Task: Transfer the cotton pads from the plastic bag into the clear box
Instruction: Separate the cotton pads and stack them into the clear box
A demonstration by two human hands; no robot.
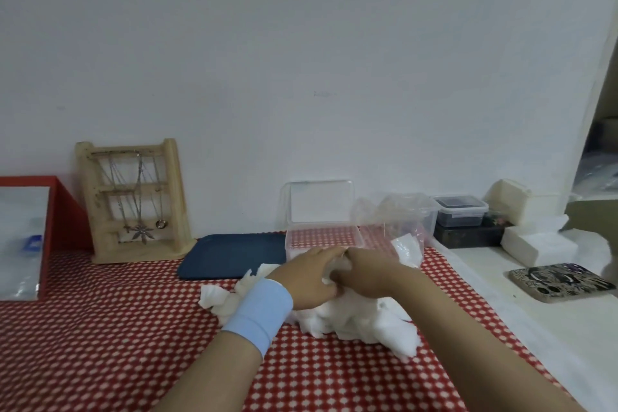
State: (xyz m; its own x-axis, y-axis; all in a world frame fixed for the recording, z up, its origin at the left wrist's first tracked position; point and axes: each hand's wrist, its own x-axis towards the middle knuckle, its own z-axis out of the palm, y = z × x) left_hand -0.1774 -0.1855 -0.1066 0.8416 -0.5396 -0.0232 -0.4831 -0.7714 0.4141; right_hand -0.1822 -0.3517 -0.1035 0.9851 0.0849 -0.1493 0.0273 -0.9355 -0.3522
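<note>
In the head view, a heap of white cotton pads (354, 321) is seen lying loose on a red checked cloth (133, 328), near the front edge of the clear box (322, 239). The left hand (307, 278) and the right hand (366, 274) are brought together on top of the heap, touching each other, and a clump of pads is gripped between their curled fingers. A light blue wristband (257, 311) is worn on the left wrist. The box is placed just behind the hands, its hinged lid (321, 201) stood upright against the wall (the checked cloth can be seen through its sides). Just to its right a crumpled plastic bag (398, 217) is set, with a few more pads visible at its lower part. A dark blue tray (230, 254) is laid left of the box, touching it, and a wooden jewellery stand (133, 201) hung with chains is propped further left. On the white ledge at right a small lidded container (459, 209) is stacked on a dark case (468, 234), and a patterned phone case (561, 281) is laid flat.
</note>
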